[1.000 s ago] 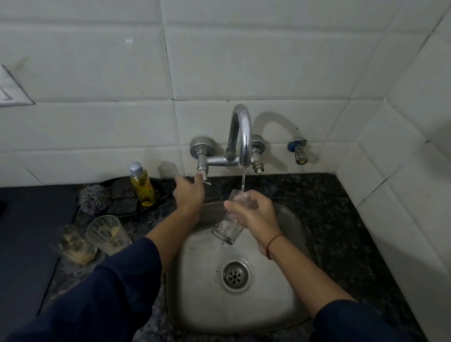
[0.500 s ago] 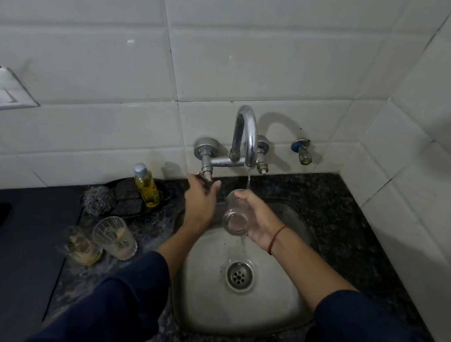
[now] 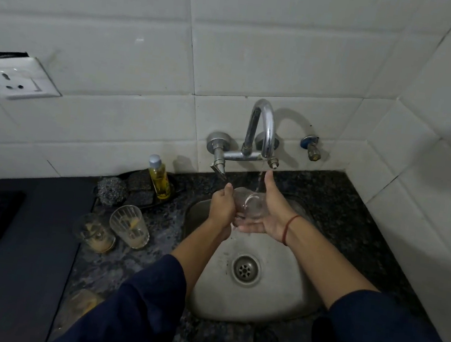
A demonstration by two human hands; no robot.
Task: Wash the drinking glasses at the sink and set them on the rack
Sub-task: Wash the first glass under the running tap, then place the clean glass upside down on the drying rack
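Left hand [image 3: 222, 207] is gripping one glass [image 3: 251, 202] under the tap [image 3: 263, 130] — right hand [image 3: 270, 213] is cradling it, fingers straight; two dirty glasses [image 3: 129, 226] [image 3: 94, 233] are standing alongside.

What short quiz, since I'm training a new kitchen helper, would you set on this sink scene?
1. True or false: water runs from the tap onto the glass held over the sink.
2. How many hands touch the glass: A none, B one, C two?
3. Fill in: the yellow bottle stands to the sink's ____.
Key: 1 true. 2 C: left hand grips, right hand cradles. 3 left.
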